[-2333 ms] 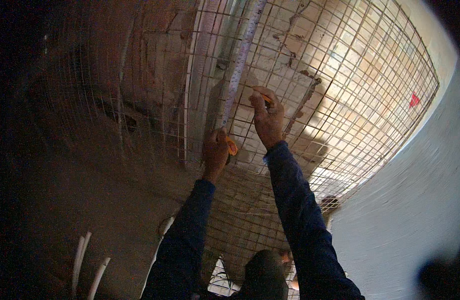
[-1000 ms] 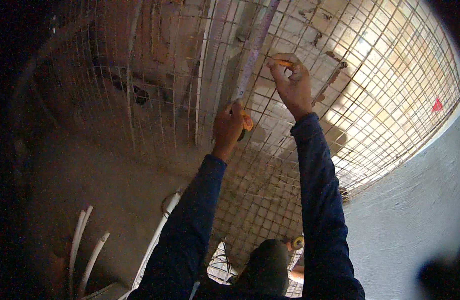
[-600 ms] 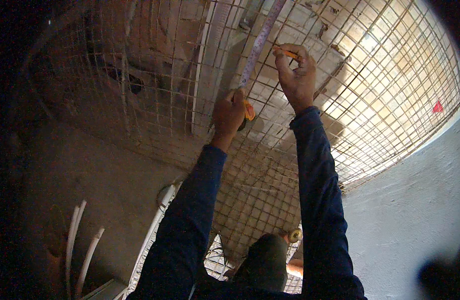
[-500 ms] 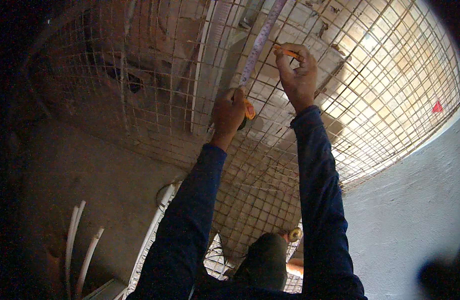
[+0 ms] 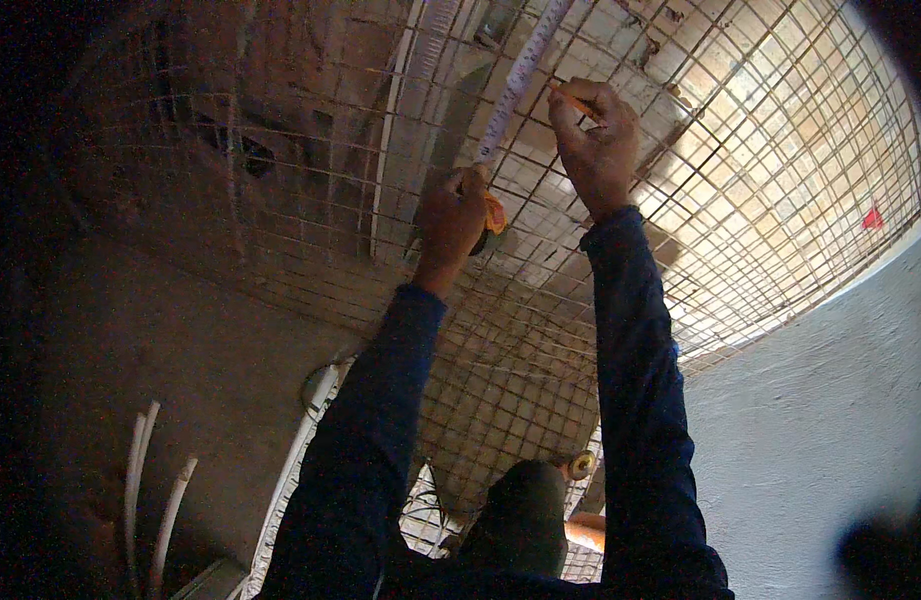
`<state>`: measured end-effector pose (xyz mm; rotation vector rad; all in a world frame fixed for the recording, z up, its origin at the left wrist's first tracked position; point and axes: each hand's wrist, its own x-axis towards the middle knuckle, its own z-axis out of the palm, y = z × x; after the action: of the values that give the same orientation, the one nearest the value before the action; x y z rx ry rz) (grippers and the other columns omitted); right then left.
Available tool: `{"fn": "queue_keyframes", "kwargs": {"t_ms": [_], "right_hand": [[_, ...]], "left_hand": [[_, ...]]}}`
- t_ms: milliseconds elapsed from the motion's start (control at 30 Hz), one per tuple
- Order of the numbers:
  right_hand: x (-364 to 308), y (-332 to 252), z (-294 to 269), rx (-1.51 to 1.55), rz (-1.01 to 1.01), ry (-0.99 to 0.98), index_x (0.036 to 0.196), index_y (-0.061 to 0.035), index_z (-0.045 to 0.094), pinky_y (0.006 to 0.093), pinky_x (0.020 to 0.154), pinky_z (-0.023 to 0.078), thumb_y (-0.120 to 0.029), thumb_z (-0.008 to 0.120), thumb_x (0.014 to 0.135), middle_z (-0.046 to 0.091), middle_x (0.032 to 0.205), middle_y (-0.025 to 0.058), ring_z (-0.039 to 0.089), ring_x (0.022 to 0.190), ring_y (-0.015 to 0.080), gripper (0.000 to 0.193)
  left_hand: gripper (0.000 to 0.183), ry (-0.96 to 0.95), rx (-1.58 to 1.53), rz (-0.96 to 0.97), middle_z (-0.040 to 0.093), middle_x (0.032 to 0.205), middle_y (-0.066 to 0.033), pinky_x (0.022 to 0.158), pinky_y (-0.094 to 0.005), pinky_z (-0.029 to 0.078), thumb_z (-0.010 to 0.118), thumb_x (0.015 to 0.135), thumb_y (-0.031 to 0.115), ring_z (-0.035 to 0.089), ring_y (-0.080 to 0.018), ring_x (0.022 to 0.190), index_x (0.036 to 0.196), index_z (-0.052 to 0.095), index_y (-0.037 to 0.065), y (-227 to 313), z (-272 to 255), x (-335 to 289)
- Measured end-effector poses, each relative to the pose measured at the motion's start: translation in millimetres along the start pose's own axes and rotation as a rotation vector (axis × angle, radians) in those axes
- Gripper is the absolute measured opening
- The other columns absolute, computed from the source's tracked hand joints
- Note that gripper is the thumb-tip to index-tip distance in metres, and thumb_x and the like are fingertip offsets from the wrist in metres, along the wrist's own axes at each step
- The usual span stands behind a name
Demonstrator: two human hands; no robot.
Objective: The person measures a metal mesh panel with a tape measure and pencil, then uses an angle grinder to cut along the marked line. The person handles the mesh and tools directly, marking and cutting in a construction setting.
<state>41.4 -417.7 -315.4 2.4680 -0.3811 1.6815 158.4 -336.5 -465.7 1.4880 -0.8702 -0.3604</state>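
Note:
My left hand (image 5: 447,228) is closed around an orange and black tape measure (image 5: 495,214). Its pale blade (image 5: 514,88) runs up and away to the right, past the top edge of the picture, along the wire mesh (image 5: 511,425). To the right of the blade, my right hand (image 5: 603,155) pinches a thin orange pencil (image 5: 579,104) between thumb and fingers. The pencil's tip points up and left toward the mesh and the tape. Whether the tip touches a wire, I cannot tell.
A pale upright strip (image 5: 383,165) stands left of the tape. A small red marker (image 5: 872,217) shows at the far right, above a grey plastered wall (image 5: 791,460). White pipes (image 5: 170,520) stand at the lower left. Below, my knee (image 5: 521,510) is near a round yellowish thing (image 5: 581,465).
The view has shifted slightly. My left hand and the tape measure sit a little farther left and up in the picture. Both hands keep their holds.

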Motion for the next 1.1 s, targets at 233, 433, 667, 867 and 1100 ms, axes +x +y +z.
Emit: {"fn": "queue_keyframes", "kwargs": {"t_ms": [233,433,667,867,1100], "right_hand": [[0.1,-4.2,2.8,-0.132,-0.072,0.032,0.090,-0.0100,0.069,0.0349,0.083,0.050,-0.017,0.075,0.083,0.073,0.090,0.0044,0.069,0.084,0.0210,0.011],[-1.1,-6.8,2.4,0.001,0.055,0.025,0.090,-0.0120,0.069,0.0357,0.090,0.045,-0.018,0.074,0.083,0.073,0.089,0.0035,0.068,0.087,0.0204,0.011],[0.0,-8.6,1.3,-0.040,-0.002,0.025,0.090,-0.0126,0.069,0.0363,0.092,0.043,-0.021,0.073,0.084,0.072,0.090,0.0015,0.067,0.085,0.0203,0.011],[-1.3,-6.6,2.5,-0.061,0.027,0.019,0.089,-0.0130,0.070,0.0369,0.093,0.042,-0.021,0.073,0.085,0.072,0.090,0.0013,0.066,0.086,0.0214,0.010],[-2.3,-4.0,4.8,-0.106,0.025,0.025,0.090,-0.0131,0.070,0.0369,0.096,0.040,-0.024,0.073,0.085,0.072,0.093,0.0024,0.066,0.088,0.0227,0.012]], "left_hand": [[0.042,0.028,-0.104,-0.011,0.069,0.075,-0.0159,0.069,-0.0437,0.050,0.053,0.097,0.042,0.067,-0.0328,0.072,0.093,0.072,0.006,1.9,0.4,-3.7],[0.040,0.055,-0.158,-0.013,0.069,0.076,-0.0162,0.069,-0.0423,0.049,0.053,0.097,0.039,0.067,-0.0316,0.072,0.093,0.071,0.004,13.2,-0.9,-6.9],[0.041,0.017,-0.100,-0.005,0.069,0.077,-0.0155,0.070,-0.0420,0.050,0.052,0.098,0.038,0.067,-0.0313,0.073,0.093,0.070,0.002,20.1,-6.8,-10.0],[0.041,0.043,-0.074,0.052,0.070,0.081,-0.0157,0.071,-0.0414,0.051,0.052,0.097,0.037,0.068,-0.0322,0.076,0.095,0.070,0.001,14.6,-5.5,-7.8],[0.039,0.045,-0.075,-0.009,0.070,0.080,-0.0160,0.069,-0.0409,0.051,0.053,0.098,0.037,0.068,-0.0305,0.074,0.094,0.071,0.002,18.7,-4.9,-8.8]]}}
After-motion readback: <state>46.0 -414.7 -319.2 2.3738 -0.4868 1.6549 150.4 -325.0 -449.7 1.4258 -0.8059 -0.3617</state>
